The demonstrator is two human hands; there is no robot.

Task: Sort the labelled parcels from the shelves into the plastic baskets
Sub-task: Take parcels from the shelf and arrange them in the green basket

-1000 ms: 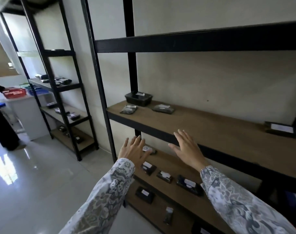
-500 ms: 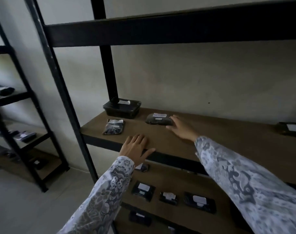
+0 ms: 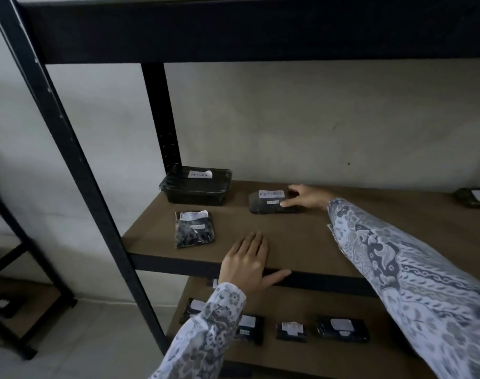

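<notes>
Right hand [image 3: 306, 198] outstretched, fingers around parcel [image 3: 269, 202]

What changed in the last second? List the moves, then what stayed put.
The right hand reached forward onto the shelf and closed its fingers around the end of the RETURN parcel, which is not yet lifted. The left hand rose from below and settled flat on the shelf's front edge. The lidded tray and small bag stayed put.
</notes>
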